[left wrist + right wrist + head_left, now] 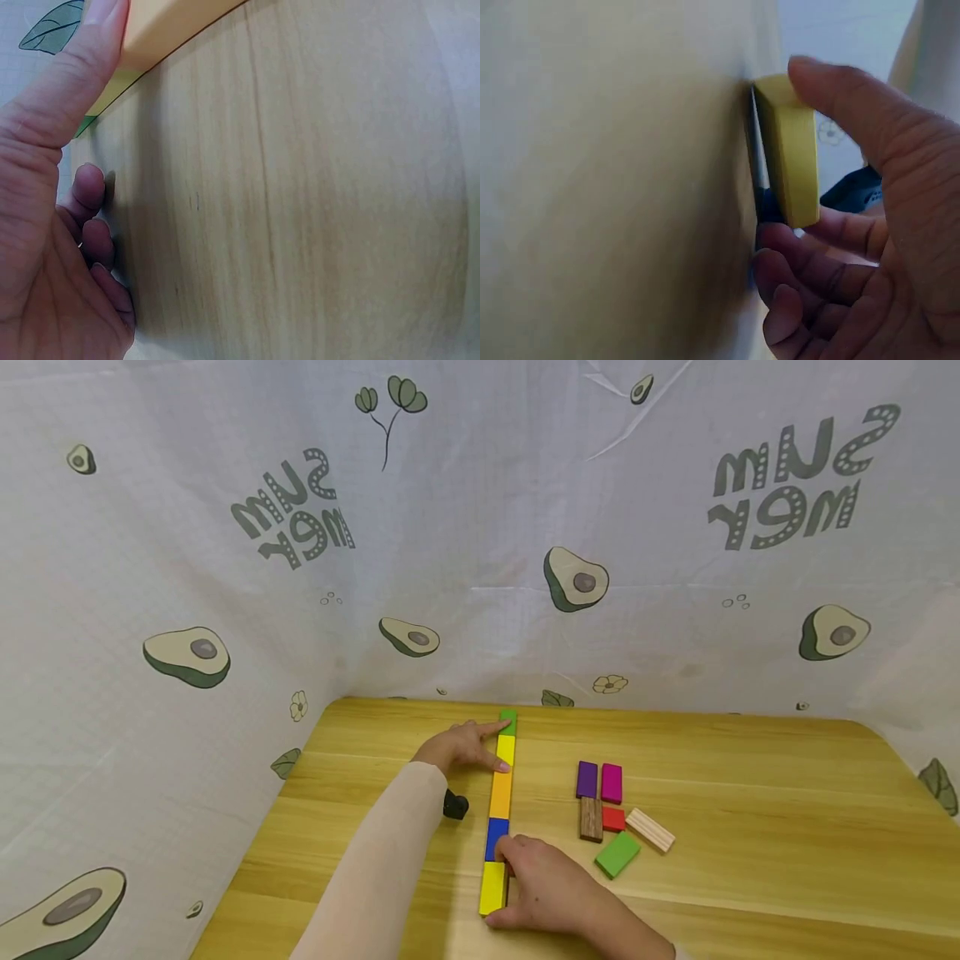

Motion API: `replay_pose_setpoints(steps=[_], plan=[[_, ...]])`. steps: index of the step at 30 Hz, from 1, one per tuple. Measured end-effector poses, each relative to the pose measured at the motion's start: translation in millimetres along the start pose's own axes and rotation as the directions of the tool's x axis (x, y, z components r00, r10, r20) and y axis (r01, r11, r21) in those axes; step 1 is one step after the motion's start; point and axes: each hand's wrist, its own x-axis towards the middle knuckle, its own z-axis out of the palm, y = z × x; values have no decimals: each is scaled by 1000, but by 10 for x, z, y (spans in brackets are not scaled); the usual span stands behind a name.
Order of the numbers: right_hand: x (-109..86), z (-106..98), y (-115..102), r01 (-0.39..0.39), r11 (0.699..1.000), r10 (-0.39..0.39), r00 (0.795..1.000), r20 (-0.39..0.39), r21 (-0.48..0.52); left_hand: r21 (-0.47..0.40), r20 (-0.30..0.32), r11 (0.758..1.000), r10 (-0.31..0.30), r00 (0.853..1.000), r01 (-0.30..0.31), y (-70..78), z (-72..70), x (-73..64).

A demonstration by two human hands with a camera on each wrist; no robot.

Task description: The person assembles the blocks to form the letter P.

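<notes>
A line of wooden blocks runs away from the person across the table. From the far end come a green block (507,718), a yellow one (507,747), an orange one (501,797) and a blue one (497,837). My left hand (459,747) lies along the far part, index finger stretched to the green block and thumb at the orange block's far end. My right hand (553,887) pinches the nearest yellow block (796,150) between thumb and fingers. In the right wrist view this block leans, with a narrow gap between it and the tabletop.
Right of the line lie loose blocks: purple (587,779), magenta (612,783), dark brown (591,819), red (613,819), pale wood (650,830) and green (617,855). A black object (454,805) shows beside the left sleeve. A printed curtain (480,527) hangs behind the table.
</notes>
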Motion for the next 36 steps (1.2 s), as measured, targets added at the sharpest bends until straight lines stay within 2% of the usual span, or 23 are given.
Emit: replay_pose_setpoints(steps=[21,28,32,36], plan=[[31,43,74,-16,1000,15,1000,-20,-14,20,-3,1000,15,1000,-15,14,-10,-19],[19,-22,97,-51,997,51,999,0,55,10,0,1000,13,1000,-13,5,-3,-5],[-6,-130,130,-90,992,95,993,-66,84,-9,3,1000,-4,1000,4,-2,4,9],[-55,-286,164,-158,983,171,974,-149,96,-14,5,1000,-18,1000,18,-12,10,24]])
